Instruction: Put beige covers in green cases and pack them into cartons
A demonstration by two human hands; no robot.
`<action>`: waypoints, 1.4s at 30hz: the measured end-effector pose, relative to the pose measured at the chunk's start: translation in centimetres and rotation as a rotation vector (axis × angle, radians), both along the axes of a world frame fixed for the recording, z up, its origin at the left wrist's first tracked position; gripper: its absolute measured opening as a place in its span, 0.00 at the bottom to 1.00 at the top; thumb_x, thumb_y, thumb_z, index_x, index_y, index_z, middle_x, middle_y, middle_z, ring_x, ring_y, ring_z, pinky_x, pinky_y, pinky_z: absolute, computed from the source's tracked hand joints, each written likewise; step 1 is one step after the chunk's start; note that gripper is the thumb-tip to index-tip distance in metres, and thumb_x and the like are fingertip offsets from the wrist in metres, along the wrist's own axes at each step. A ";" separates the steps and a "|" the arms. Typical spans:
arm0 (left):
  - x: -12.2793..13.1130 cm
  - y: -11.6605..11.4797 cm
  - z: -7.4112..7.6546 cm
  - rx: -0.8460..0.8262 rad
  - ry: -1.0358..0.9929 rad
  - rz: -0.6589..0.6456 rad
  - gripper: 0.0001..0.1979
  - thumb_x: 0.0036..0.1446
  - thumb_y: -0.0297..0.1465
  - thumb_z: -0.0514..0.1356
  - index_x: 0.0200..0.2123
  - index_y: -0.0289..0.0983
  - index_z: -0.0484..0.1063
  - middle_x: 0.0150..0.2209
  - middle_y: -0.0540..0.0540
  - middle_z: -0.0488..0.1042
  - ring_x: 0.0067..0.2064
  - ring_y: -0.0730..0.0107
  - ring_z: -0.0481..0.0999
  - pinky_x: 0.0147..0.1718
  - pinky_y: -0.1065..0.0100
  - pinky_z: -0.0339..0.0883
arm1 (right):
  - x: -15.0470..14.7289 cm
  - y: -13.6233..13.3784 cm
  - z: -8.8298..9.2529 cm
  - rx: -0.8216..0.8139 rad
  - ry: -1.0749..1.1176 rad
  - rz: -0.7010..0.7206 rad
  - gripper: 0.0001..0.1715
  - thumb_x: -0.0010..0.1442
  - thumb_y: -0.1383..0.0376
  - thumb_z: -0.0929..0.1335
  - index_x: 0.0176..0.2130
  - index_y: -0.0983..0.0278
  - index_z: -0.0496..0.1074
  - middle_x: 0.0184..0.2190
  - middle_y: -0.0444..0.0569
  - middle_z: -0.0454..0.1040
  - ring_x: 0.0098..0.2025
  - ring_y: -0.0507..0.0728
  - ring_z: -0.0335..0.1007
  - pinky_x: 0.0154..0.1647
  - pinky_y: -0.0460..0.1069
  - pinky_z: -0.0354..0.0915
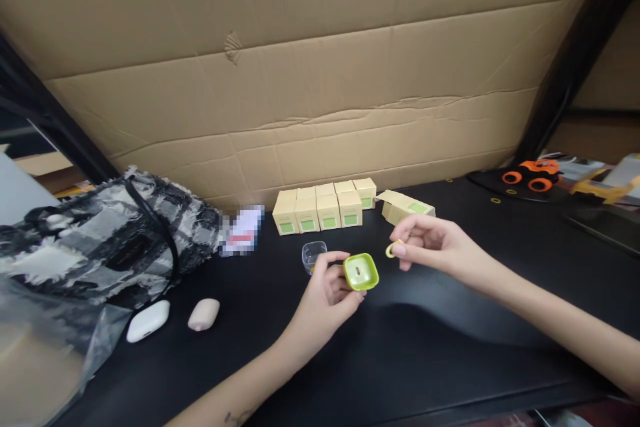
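My left hand (327,290) holds a small lime-green square cup (361,271) between thumb and fingers, its open side facing me. A small slot or mark shows in the cup's bottom. To the right, my right hand (425,243) pinches a small yellow ring (390,251) between thumb and forefinger, apart from the cup. Just behind my left hand lies a clear plastic container (314,253), partly hidden by the fingers. Several small cream boxes with green labels (329,210) stand grouped at the back. Another cream box (400,205) lies tilted behind my right hand.
At the left are a black-and-white frayed bag (100,240), a plastic bag (50,360), a white case (149,321) and a pinkish case (204,314). An orange toy car (537,175) and small yellow rings (495,200) are at the back right. Cardboard (320,80) stands behind.
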State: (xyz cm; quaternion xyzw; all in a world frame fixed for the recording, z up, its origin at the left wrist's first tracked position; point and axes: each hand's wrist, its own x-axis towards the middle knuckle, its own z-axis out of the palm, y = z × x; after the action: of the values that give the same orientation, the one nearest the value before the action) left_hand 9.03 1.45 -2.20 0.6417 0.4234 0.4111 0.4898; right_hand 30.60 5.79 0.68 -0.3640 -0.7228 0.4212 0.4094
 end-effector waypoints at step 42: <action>-0.1 -1.2 -0.5 -0.360 -0.324 0.005 0.12 0.46 0.28 0.69 0.36 0.35 0.75 0.36 0.48 0.78 0.36 0.72 0.76 0.39 0.70 0.70 | -2.5 -2.8 -3.9 0.769 -0.443 0.048 0.11 0.66 0.71 0.61 0.33 0.64 0.69 0.26 0.46 0.72 0.29 0.53 0.63 0.33 0.50 0.57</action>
State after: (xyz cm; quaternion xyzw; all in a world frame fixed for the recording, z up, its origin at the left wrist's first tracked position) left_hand 8.90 0.27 -2.66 0.4688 0.4072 0.4280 0.6567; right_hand 28.08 3.01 -3.17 -0.2496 -0.9055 0.0431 0.3403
